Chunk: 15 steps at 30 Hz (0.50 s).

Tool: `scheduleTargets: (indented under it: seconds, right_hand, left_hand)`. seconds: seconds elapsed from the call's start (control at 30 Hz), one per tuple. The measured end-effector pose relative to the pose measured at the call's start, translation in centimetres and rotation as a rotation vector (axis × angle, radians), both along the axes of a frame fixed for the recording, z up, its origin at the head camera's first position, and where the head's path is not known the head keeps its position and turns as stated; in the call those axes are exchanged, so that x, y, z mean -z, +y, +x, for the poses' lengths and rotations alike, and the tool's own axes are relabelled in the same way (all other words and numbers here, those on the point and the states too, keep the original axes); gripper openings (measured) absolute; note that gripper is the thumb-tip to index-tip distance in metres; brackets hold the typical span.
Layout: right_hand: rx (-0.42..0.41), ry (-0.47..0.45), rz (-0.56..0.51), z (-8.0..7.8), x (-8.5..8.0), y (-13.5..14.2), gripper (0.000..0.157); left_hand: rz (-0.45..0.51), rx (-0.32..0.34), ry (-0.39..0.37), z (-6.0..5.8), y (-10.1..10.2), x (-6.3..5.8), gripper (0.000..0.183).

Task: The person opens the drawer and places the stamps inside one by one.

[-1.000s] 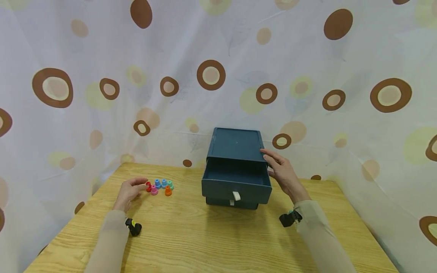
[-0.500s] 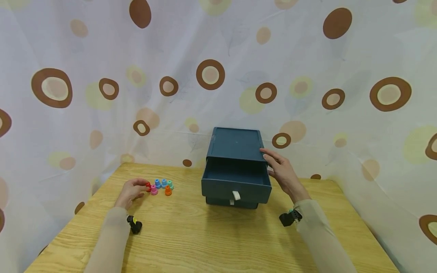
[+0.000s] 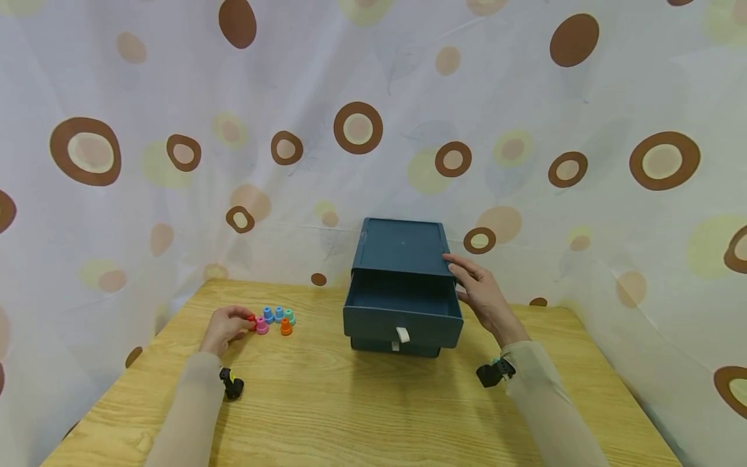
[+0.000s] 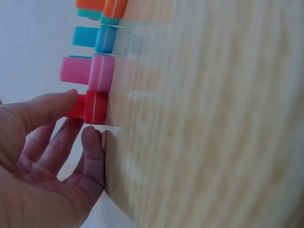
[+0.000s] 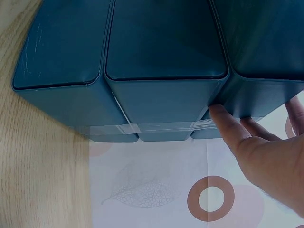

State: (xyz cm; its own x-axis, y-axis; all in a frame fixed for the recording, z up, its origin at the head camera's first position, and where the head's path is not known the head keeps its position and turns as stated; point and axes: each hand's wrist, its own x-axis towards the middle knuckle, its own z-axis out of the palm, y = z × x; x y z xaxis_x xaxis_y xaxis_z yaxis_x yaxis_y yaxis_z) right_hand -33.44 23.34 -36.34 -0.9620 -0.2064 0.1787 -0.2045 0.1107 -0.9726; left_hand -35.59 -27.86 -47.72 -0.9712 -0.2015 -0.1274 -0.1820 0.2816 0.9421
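In the head view my left hand (image 3: 224, 329) is at the left end of a small group of colourful toy stamps. Its thumb and fingers pinch the narrow handle of a red stamp (image 4: 96, 107), whose wide base sits on the wooden table. A pink stamp (image 4: 101, 72) stands right beside it. My right hand (image 3: 483, 295) rests on the right top edge of a dark blue drawer cabinet (image 3: 403, 246), thumb against the side and fingers over the top. The cabinet's top drawer (image 3: 403, 324) is pulled out, with nothing seen inside.
Two blue stamps (image 3: 268, 315), a mint stamp (image 3: 290, 316) and an orange stamp (image 3: 286, 327) stand to the right of the pink one. A white pull tab (image 3: 403, 335) sticks out from the drawer front. Behind the table hangs a patterned curtain (image 3: 315, 78).
My left hand has shifted slightly right and its fingers have closed around the red stamp's handle. The right hand stays on the cabinet.
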Motion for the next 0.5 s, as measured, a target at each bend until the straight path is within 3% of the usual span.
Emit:
scheduleTargets:
  seconds: [0.3, 0.5]
  right_hand:
    - [-0.004, 0.002, -0.006, -0.09, 0.19, -0.20, 0.057]
    - [-0.003, -0.002, -0.015, -0.04, 0.05, -0.05, 0.058]
  left_hand:
    - [0.027, -0.002, 0.035, 0.28, -0.48, 0.23, 0.027]
    - [0.111, 0.024, 0.039, 0.44, -0.61, -0.56, 0.029]
